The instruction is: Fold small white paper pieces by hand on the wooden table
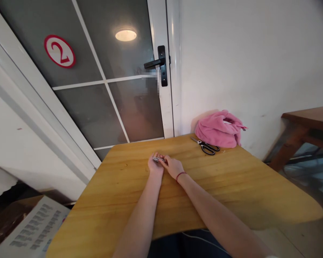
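Observation:
Over the middle of the wooden table, my two hands meet around a small silvery-grey object [157, 159], too small to name with certainty. My left hand [154, 165] is turned palm up, its fingers curled about the object. From the right, my right hand [173, 166] pinches the object's near end between thumb and fingers; a thin red string bracelet [181, 175] circles that wrist. Parts of the object are hidden by the fingers.
Scissors with black handles [207, 147] lie at the table's [118, 200] far edge, beside a pink plush bundle [219, 129]. Behind stands a glazed door with a black handle [163, 66]. A printed box [32, 227] is at lower left, a brown table [307, 118] at right.

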